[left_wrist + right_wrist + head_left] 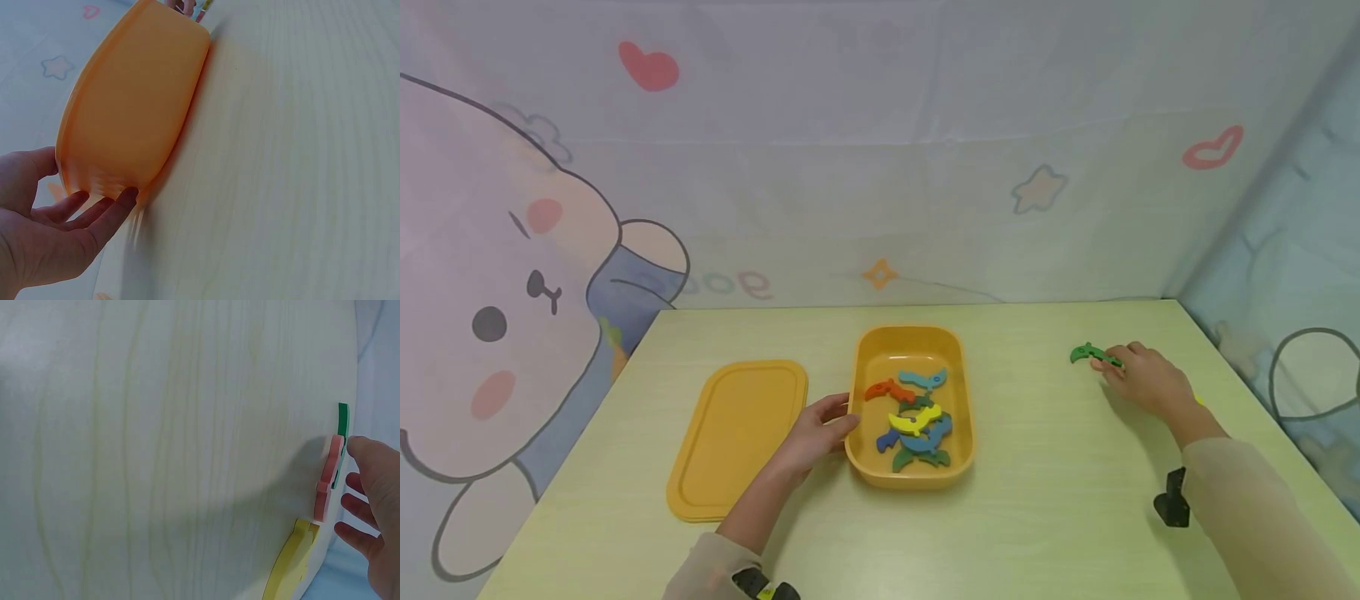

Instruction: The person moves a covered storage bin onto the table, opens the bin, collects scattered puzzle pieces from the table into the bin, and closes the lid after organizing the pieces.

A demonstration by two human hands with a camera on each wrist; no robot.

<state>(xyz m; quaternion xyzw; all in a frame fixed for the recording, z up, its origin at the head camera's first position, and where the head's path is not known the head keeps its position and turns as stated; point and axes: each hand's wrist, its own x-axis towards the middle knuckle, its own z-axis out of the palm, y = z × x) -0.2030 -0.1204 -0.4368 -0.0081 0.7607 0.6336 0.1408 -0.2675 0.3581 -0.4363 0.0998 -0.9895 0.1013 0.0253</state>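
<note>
A yellow box (966,417) holds several bird-like pieces: a yellow piece (914,421), an orange-red piece (890,391), blue ones and green ones. My left hand (818,432) grips the box's left side, thumb at the rim and fingertips against the outer wall (119,112). At the right of the table, my right hand (1142,379) reaches over a green piece (1086,352), fingertips right at it. In the right wrist view its fingers are spread apart beside the green piece (343,419), and a pink-red piece (331,462) overlaps part of that piece.
A flat yellow lid (741,433) lies on the table (1037,533) left of the box. Another yellow piece (290,562) lies near my right hand. A printed cloth (850,208) hangs behind the table.
</note>
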